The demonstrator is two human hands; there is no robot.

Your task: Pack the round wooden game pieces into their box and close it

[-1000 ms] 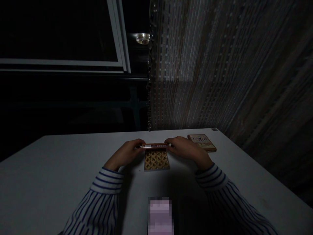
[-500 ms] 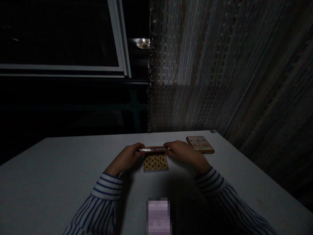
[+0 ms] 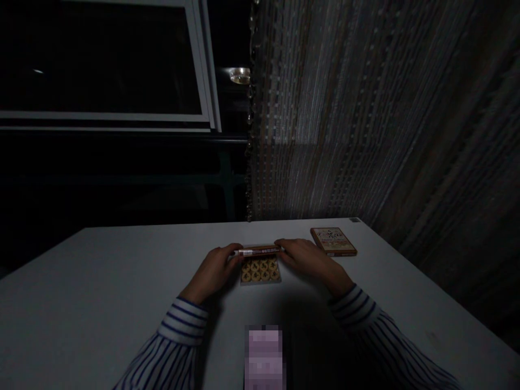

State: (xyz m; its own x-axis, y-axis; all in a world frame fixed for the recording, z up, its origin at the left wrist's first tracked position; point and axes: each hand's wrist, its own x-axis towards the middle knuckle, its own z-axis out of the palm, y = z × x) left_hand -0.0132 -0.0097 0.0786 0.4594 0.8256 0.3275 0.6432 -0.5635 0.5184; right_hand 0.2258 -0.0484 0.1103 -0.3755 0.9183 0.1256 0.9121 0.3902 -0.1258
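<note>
Left hand (image 3: 213,271) and right hand (image 3: 311,262), fingers clamped on the printed box lid's (image 3: 258,251) ends | xiangqi tray (image 3: 260,282) on table (image 3: 134,287), lid over its far part | two front rows of pieces (image 3: 255,271) uncovered!

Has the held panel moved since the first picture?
Yes: the held panel has moved toward the near edge of the tray, hiding more discs.

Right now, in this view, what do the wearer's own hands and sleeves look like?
Left hand and right hand: no gloves. Left sleeve and right sleeve: long, pale, looks white in this dim light, with thin dark blue stripes. Stripes run around the left cuff and right cuff, lengthwise up the forearms. Too dark to confirm rings.
</note>
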